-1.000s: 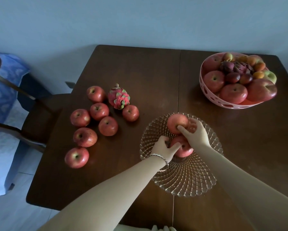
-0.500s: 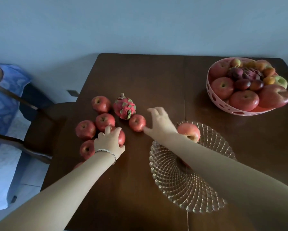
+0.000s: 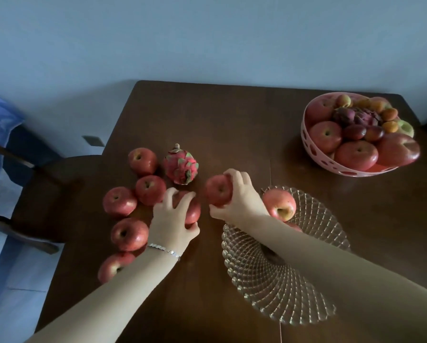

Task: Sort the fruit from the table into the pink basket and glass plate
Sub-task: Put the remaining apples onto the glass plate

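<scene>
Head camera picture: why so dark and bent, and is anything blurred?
Head view: dim bluish light leaves the table a murky brown; head view: the wide-angle lens splays the table's sides; head view: the glass plate shows soft glints, no harsh glare; head view: the left hand and right hand look slightly soft.

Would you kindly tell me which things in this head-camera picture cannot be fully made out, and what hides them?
1. Head view: second plate apple on the glass plate, only a red sliver beside the right forearm.
2. Head view: left apple, mostly covered by fingers of the left hand.
3. Head view: nearest table apple, partly under the left forearm.
4. Head view: lower fruit in the pink basket, buried beneath the top layer; count unclear.
</scene>
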